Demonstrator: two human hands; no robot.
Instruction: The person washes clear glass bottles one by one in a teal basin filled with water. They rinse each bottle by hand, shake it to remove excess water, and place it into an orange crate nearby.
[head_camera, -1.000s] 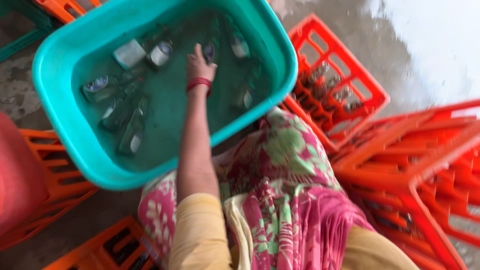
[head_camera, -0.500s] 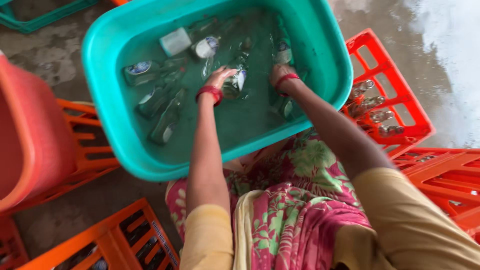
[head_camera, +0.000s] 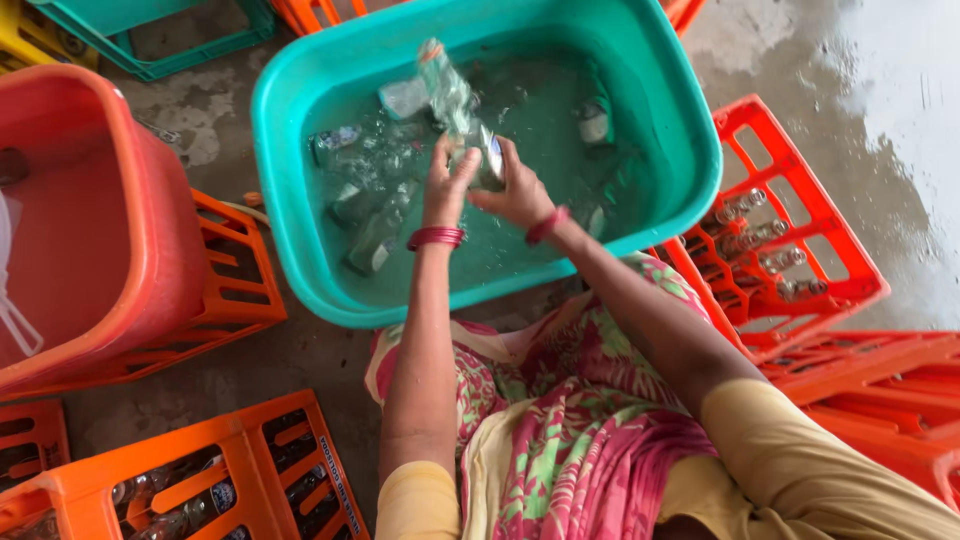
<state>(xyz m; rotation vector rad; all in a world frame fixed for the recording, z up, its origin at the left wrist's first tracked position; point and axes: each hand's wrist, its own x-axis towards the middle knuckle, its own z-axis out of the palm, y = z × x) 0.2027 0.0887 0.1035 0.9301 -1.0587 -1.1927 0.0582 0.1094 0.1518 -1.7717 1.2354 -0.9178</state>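
A clear glass bottle (head_camera: 455, 105) is lifted above the water of a teal plastic tub (head_camera: 300, 260), neck pointing away from me. My left hand (head_camera: 448, 190) and my right hand (head_camera: 515, 192) both grip its lower end, close together. Several more glass bottles (head_camera: 375, 200) lie submerged in the tub's water to the left of my hands. Red bangles sit on both wrists.
A large red tub (head_camera: 110, 230) stands at the left on an orange crate. A red-orange crate (head_camera: 790, 250) holding bottles sits at the right, with more stacked crates (head_camera: 900, 390) nearer. An orange crate (head_camera: 190, 480) with bottles lies at the bottom left. The concrete floor is wet.
My right hand entered the tub and joined the left. Both hands have lifted one bottle out of the water. The camera view shifted to the left.
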